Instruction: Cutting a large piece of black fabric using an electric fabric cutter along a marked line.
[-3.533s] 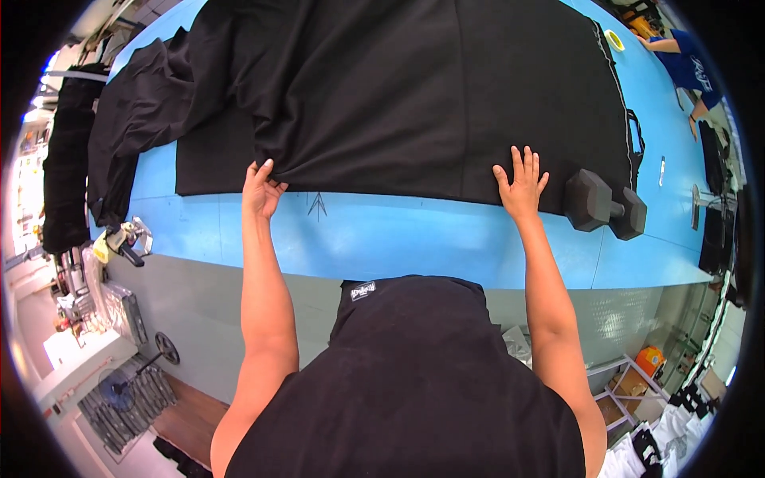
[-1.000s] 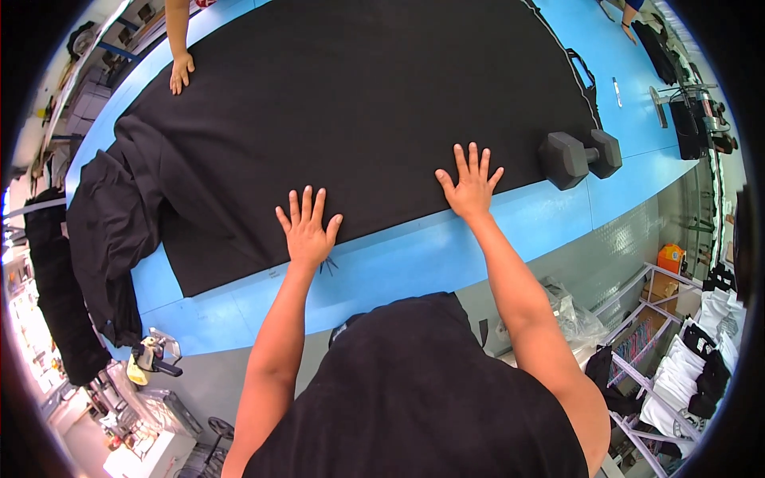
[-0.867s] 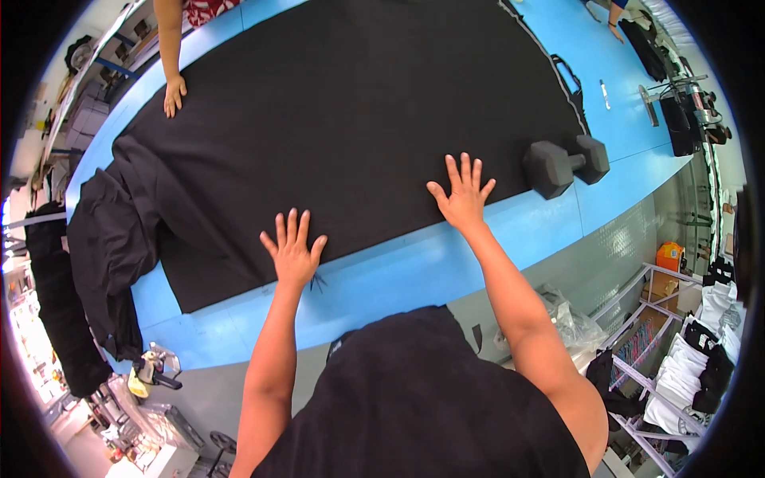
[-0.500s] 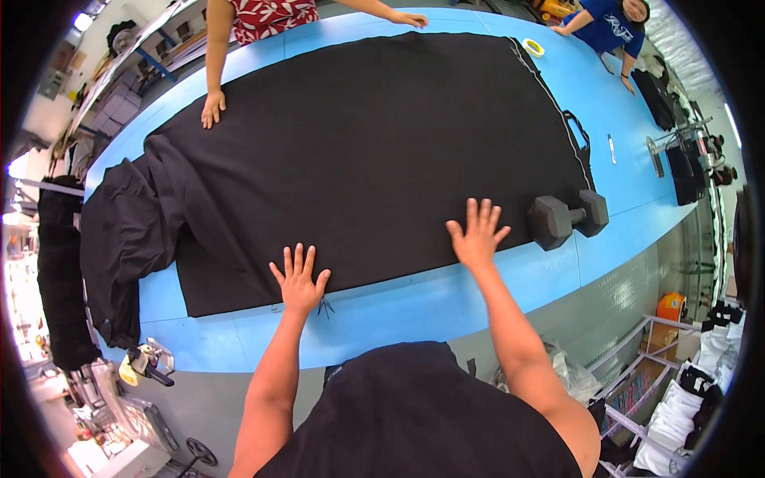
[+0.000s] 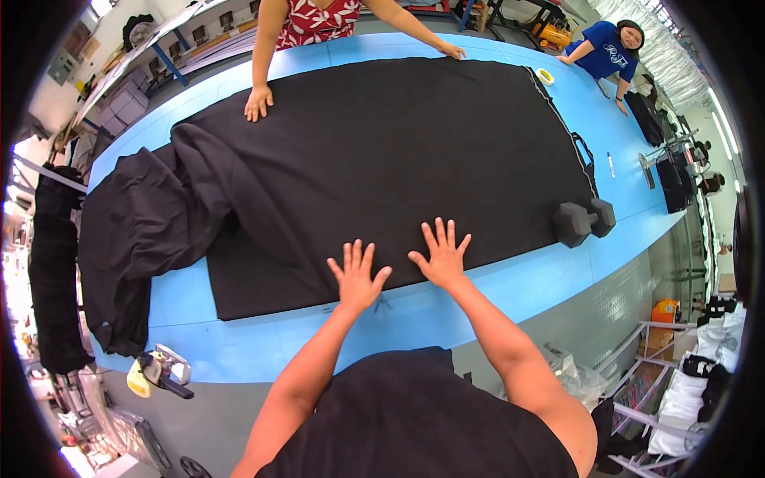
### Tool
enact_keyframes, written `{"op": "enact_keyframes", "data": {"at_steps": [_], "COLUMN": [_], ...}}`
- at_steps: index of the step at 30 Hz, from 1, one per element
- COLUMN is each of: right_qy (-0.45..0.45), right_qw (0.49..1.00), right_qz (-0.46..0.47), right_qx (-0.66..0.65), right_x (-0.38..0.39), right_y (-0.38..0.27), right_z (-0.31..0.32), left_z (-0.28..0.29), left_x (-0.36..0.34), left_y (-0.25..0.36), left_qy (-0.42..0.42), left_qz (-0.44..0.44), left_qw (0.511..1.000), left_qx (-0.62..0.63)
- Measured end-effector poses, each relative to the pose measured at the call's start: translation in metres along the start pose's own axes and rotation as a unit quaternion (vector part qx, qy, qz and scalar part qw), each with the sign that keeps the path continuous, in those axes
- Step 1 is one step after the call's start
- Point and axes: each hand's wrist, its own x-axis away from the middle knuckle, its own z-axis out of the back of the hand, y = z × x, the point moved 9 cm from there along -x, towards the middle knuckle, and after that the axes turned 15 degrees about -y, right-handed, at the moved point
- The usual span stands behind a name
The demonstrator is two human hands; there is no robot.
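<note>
A wide black fabric [image 5: 382,151] lies spread over the blue table [image 5: 275,350]. My left hand [image 5: 357,279] rests flat on its near edge, fingers spread. To the right of it, my right hand [image 5: 442,255] lies flat on the same edge, fingers also spread. Neither hand holds anything. Toward the left end the fabric is bunched in loose folds [image 5: 143,215]. A black hexagonal dumbbell [image 5: 572,225] weighs down the near right corner. Across the table, a person in a red patterned top has one hand [image 5: 259,103] on the fabric and another hand [image 5: 452,52] at its far edge.
A roll of yellowish tape [image 5: 545,76] and a slim white cutter-like tool [image 5: 611,165] lie at the right. A person in a blue shirt [image 5: 610,52] leans at the far right. A hand-held cutting machine [image 5: 159,370] sits at the near left edge.
My right hand has slid left along the fabric, closer to my left hand, which stays about where it was. The whole view has shifted a little.
</note>
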Motion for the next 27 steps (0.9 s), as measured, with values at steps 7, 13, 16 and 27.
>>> {"op": "enact_keyframes", "data": {"at_steps": [7, 13, 16, 27], "right_qy": [0.072, -0.022, -0.004, 0.034], "right_qw": [0.993, 0.991, 0.989, 0.988], "right_qz": [-0.095, -0.129, -0.147, -0.151], "right_qx": [0.003, 0.006, 0.012, 0.018], "right_x": [-0.009, -0.024, -0.025, -0.024], "right_y": [-0.095, -0.106, -0.112, -0.109], "right_z": [-0.017, -0.032, -0.037, -0.043], "left_z": [0.149, 0.178, 0.156, 0.346], "left_x": [0.047, 0.095, 0.086, 0.096], "left_y": [-0.111, -0.405, -0.456, -0.464], "left_qy": [0.196, 0.264, 0.277, 0.278], "left_qz": [-0.072, 0.271, 0.283, -0.094], "left_qw": [0.948, 0.705, 0.519, 0.490], "left_qx": [0.241, 0.600, 0.758, 0.821]}}
